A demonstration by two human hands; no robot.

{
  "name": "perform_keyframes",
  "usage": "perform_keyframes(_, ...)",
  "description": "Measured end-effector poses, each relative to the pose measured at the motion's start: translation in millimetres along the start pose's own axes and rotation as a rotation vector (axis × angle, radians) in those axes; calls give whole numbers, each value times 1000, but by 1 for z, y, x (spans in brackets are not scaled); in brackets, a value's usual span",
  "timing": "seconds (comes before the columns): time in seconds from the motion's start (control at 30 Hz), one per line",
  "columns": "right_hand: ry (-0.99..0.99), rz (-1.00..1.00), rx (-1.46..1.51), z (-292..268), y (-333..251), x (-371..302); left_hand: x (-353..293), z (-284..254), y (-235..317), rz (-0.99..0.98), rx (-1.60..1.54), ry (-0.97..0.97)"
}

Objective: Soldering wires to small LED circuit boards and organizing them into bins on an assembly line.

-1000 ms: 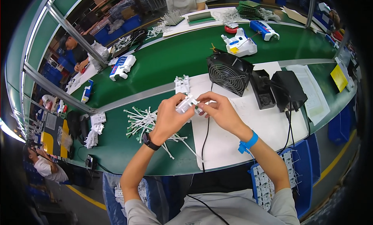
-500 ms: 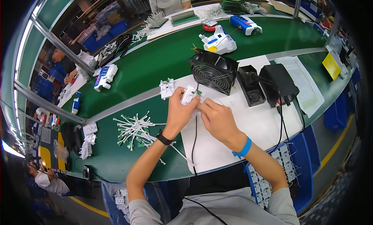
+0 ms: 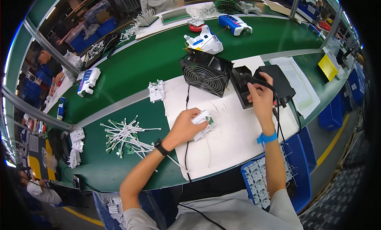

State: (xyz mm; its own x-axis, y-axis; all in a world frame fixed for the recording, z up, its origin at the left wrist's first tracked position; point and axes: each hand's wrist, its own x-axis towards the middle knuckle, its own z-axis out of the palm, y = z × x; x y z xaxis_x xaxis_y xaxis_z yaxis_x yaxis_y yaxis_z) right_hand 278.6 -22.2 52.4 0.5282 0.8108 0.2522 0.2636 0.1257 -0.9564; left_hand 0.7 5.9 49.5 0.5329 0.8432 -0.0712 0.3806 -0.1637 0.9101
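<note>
My left hand (image 3: 185,127) is closed on a white plastic housing (image 3: 203,118) above the white sheet. A small green circuit board (image 3: 210,121) shows at the housing's edge, and a thin white wire trails below it. To the right, my right hand (image 3: 262,98) has its fingers closed round the black handle of a soldering iron (image 3: 254,80), whose tip end is hidden in its black stand (image 3: 240,87). Left of my left hand lies a pile of white wires with small green boards (image 3: 125,136).
A black fan (image 3: 207,73) stands at the sheet's far edge. Right of the iron stand sits a black box (image 3: 279,81) with cables. Another white housing (image 3: 156,91) lies far left of the fan. A blue bin (image 3: 260,182) of white housings stands below the table edge.
My right hand has left the white housing and moved right to the soldering iron. My left hand has lowered the housing toward the sheet. The whole view has shifted slightly.
</note>
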Motion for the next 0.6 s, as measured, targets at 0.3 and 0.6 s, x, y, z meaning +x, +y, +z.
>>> perform_keyframes(0.3,145,-186,-278,-2,6,14,15,25,0,110,280,42)
perform_keyframes(0.6,169,-482,-37,-15,0,-44,8,17,-7,283,589,99)
